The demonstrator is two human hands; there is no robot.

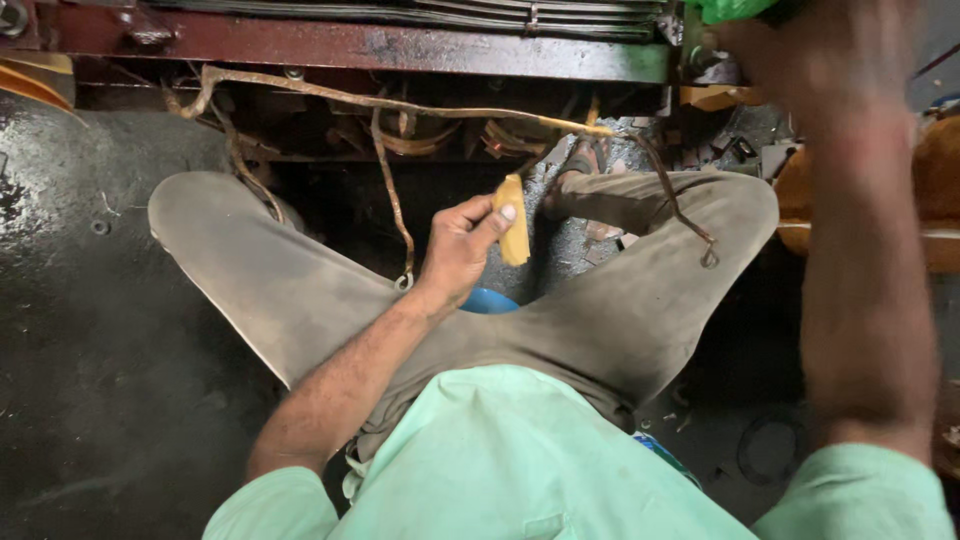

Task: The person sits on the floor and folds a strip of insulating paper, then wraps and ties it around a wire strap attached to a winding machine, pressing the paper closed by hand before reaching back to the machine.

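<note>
My left hand (462, 245) is held over my lap, fingers closed around a small flat yellow strip (514, 228) that stands upright between thumb and fingers. My right arm reaches up toward the top right of the view and is blurred; my right hand (790, 50) is near a green object (730, 9) at the top edge, and I cannot tell whether it grips anything. I sit cross-legged in grey trousers and a light green shirt.
A dark red metal frame (400, 45) runs across the top, with bent brownish wires (390, 180) and leads hanging from it over my legs. The floor (90, 350) on the left is dark and greasy. Scraps and wooden pieces (720, 97) lie at the upper right.
</note>
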